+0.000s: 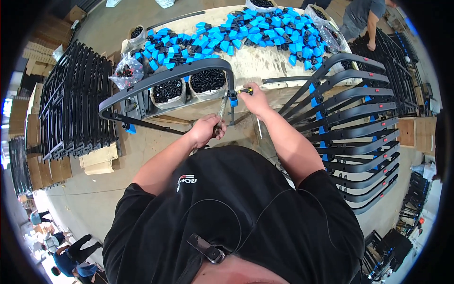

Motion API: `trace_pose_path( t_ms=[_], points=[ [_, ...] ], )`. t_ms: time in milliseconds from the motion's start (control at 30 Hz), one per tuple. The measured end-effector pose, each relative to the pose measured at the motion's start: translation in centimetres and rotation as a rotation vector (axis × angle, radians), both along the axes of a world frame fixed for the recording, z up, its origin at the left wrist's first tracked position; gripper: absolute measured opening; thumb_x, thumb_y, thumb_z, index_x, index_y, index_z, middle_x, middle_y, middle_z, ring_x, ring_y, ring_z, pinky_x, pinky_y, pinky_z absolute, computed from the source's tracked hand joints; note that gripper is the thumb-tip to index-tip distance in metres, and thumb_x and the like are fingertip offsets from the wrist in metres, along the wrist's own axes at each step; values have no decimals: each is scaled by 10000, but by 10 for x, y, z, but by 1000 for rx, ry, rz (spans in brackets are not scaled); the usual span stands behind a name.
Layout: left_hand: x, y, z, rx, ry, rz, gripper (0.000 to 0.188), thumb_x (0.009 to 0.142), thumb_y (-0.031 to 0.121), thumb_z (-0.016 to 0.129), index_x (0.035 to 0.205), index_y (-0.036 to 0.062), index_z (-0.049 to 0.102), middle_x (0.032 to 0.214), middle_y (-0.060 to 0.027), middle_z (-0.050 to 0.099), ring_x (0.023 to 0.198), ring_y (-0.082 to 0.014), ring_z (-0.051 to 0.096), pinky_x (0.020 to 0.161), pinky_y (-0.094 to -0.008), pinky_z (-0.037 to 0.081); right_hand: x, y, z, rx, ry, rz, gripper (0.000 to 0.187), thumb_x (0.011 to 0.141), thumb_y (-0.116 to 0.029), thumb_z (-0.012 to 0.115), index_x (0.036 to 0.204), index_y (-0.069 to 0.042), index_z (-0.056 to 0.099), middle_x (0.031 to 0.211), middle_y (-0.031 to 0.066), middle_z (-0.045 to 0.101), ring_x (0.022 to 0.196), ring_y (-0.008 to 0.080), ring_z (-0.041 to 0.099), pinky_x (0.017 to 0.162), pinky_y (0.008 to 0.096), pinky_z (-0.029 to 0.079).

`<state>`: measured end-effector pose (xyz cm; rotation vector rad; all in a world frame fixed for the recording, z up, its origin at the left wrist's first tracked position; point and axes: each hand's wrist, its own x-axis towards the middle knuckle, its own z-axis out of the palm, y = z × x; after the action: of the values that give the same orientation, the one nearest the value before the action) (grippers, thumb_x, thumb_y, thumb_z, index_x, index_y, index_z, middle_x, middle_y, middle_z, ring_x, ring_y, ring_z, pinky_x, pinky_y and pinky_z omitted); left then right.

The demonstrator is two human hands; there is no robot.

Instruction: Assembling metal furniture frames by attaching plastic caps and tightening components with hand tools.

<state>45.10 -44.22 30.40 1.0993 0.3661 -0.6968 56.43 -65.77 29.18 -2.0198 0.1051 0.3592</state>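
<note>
A curved black metal frame point(165, 75) rests at the near edge of the table, its bend reaching down in front of me. On its right leg sits a blue plastic piece point(233, 99). My left hand point(204, 131) is closed around a long, worn metal tool point(222, 108) that points up beside that leg; its exact kind is unclear. My right hand point(255, 100) is closed on a small tool with a yellow and black handle point(244, 91), right by the blue piece. The tool's tip is too small to make out.
Blue and black plastic parts point(255, 28) lie heaped on the table point(255, 61). Two bags of small black parts point(207, 81) point(168, 91) stand at its near edge. Curved black frames point(354, 99) are stacked at right, more frames point(78, 99) at left. A co-worker point(364, 19) stands far right.
</note>
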Motion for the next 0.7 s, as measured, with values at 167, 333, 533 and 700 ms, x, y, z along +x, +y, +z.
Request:
trace_pose_path(
  t_ms=[167,333,533,700],
  points=[
    [0,-7,14,67,-6,-58,185,1044,176,493,1068,-7,512,915,-129,659,769,-220,663,672,-345,532,0,-6,-8,48,-12,-9,472,824,-234,731,1246,-68,598,1012,171,688,914,247,653,828,362,508],
    [5,-20,25,329,-108,-144,172,948,71,620,1040,1,492,795,-123,643,611,-209,639,535,-316,505,0,-7,-7,95,6,12,465,826,-222,683,1249,-54,592,1001,203,706,918,301,689,832,393,530],
    [1,-27,34,452,-67,-90,248,841,12,608,1024,19,441,670,-71,567,473,-153,516,403,-292,398,1,-11,-15,103,10,4,445,823,-222,680,1235,-78,595,990,203,701,901,307,686,810,396,528],
    [-8,-28,37,453,-41,-8,451,871,35,532,1304,8,407,671,-66,537,441,-162,465,397,-288,368,1,-11,-17,116,6,-1,444,820,-228,683,1231,-88,592,989,201,701,909,319,686,819,400,526]
  ],
)
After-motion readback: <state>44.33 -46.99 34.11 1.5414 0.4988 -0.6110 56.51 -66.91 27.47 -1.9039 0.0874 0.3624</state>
